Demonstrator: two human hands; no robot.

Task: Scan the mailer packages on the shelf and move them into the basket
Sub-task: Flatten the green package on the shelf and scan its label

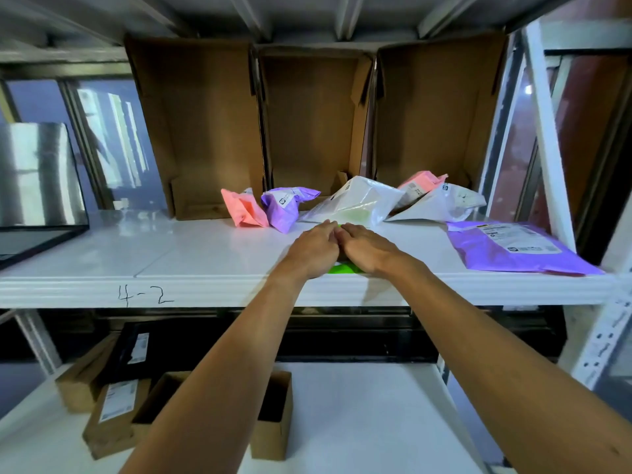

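My left hand (316, 249) and my right hand (367, 248) lie side by side, palms down, on a green mailer (342, 268) near the front edge of the white shelf (191, 254). Only a green sliver shows under the hands. Behind them lie a pink mailer (244, 208), a small purple mailer (285, 206), a large white mailer (355, 201), another white mailer (444, 203) with a pink one (422, 183) on top. A flat purple mailer (513, 248) lies at the right front. No basket or scanner is in view.
Three open cardboard boxes (205, 131) stand on their sides at the back of the shelf. A black-framed panel (37, 186) leans at the left. White uprights (550, 138) border the right. The lower shelf holds small cardboard boxes (113, 415) and a black mailer (136, 350).
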